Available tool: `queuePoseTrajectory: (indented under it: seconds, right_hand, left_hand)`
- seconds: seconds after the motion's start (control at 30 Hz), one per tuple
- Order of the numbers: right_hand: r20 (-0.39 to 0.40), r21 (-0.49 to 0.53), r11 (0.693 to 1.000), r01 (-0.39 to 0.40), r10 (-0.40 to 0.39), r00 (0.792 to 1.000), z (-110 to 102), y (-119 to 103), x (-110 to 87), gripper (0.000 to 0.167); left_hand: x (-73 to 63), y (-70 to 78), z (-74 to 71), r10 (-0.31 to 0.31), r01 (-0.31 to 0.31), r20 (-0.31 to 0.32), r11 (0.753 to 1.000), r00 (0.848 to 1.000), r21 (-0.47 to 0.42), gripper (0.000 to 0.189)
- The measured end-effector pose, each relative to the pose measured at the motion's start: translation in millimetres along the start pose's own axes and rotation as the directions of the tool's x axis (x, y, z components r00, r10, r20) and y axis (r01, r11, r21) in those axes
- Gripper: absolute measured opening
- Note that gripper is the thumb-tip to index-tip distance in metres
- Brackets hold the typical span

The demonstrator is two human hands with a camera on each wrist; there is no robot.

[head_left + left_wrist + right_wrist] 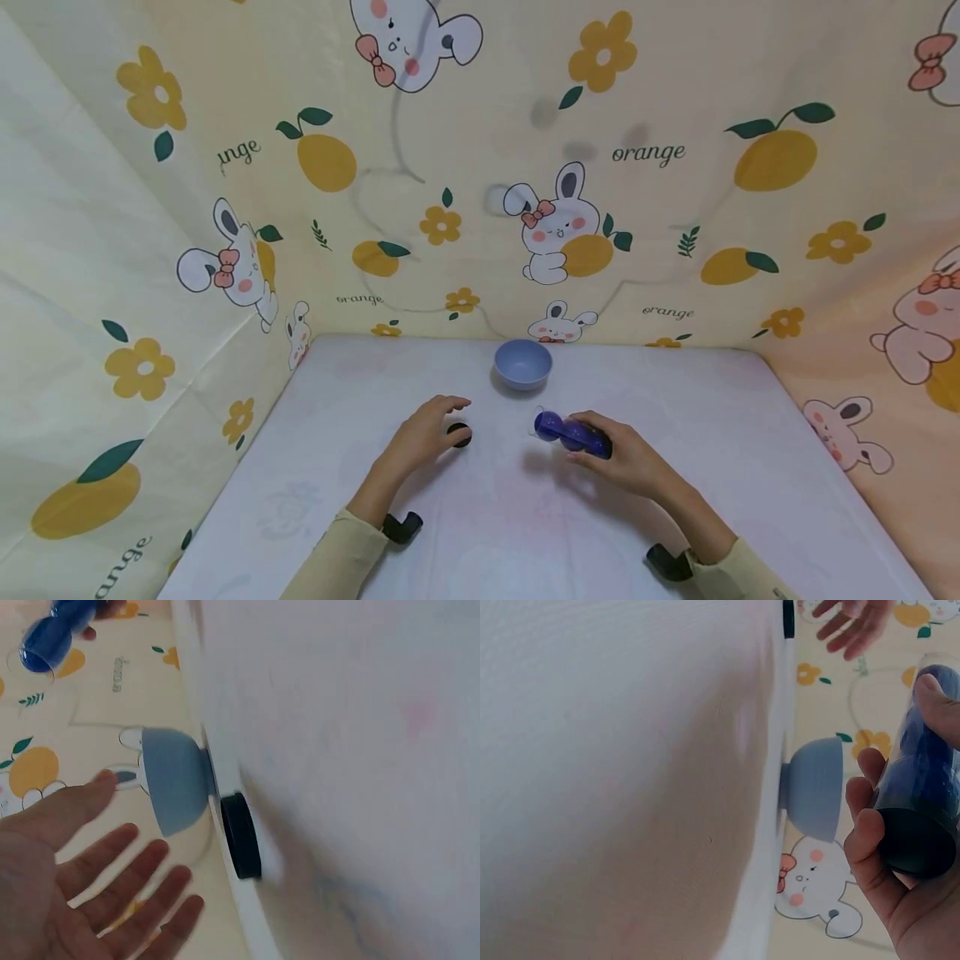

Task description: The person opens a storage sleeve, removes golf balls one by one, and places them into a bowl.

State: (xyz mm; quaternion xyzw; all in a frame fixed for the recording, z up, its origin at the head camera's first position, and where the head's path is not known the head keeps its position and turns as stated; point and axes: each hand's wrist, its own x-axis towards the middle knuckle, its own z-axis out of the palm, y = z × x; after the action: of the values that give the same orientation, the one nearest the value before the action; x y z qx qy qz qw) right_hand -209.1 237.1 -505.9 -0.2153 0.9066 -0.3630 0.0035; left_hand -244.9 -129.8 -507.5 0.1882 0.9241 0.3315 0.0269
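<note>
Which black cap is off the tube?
The cap lying flat on the table; the other cap covers the end of the tube held in the right grip.

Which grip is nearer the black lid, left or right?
Left. The left grip hovers close to the black lid; the right grip, holding the tube, is farther off rightward.

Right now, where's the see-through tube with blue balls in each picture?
Head: the tube is right of and below centre, in the right hand.
Left wrist: the tube is in the top left corner, cut off.
Right wrist: the tube is at the right edge.
Shared landmark: the blue bowl.
</note>
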Motion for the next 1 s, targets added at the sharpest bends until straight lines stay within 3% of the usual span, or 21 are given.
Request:
queuePoseTrajectory:
  seconds: [0.13, 0.33, 0.47, 0.73, 1.0]
  right_hand:
    - [0.003, -0.008, 1.0, 0.005, -0.005, 1.0, 0, -1, -0.3, 0.054]
    - [0.014, -0.025, 1.0, 0.012, -0.012, 1.0, 0, -3, -0.1, 0.056]
    - [0.014, -0.059, 0.998, 0.015, -0.014, 1.0, -1, -6, 0.2, 0.056]
    - [0.012, -0.181, 0.983, 0.044, -0.042, 0.999, -1, -11, 1.2, 0.054]
    - [0.035, -0.233, 0.97, 0.069, -0.063, 0.997, -3, -15, 3.3, 0.055]
  left_hand:
    - [-0.2, 9.0, 4.2, 0.045, -0.043, 0.018, 0.993, 0.999, -0.112, 0.049]
    - [2.9, 24.9, 11.8, 0.121, -0.101, 0.054, 0.954, 0.991, -0.283, 0.048]
    - [5.7, 33.8, 16.6, 0.163, -0.134, 0.059, 0.932, 0.985, -0.337, 0.045]
    - [6.2, 43.5, 26.7, 0.218, -0.175, 0.074, 0.909, 0.973, -0.378, 0.047]
    - [4.4, 46.9, 33.9, 0.192, -0.159, 0.074, 0.933, 0.979, -0.322, 0.047]
